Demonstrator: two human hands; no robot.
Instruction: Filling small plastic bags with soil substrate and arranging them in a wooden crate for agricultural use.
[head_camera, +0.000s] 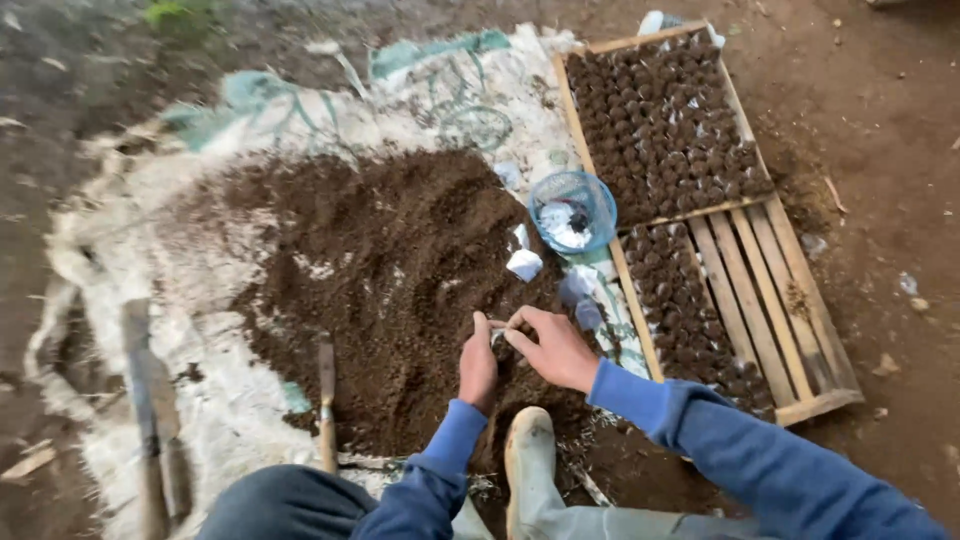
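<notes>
My left hand (477, 368) and my right hand (556, 348) meet at the near edge of a heap of dark soil (385, 265) spread on a white woven sheet (200, 260). Together the fingers pinch a small clear plastic bag (497, 337), mostly hidden between them. Both sleeves are blue. More small clear bags (524, 264) lie on the soil just beyond my hands.
A wooden slatted tray (760, 290) on the right holds several rows of soil-filled bags. A blue mesh basket (573, 209) with bags stands at its left edge. A wooden-handled tool (326, 400) and a long blade (150, 400) lie at left. My white boot (528, 460) rests below the hands.
</notes>
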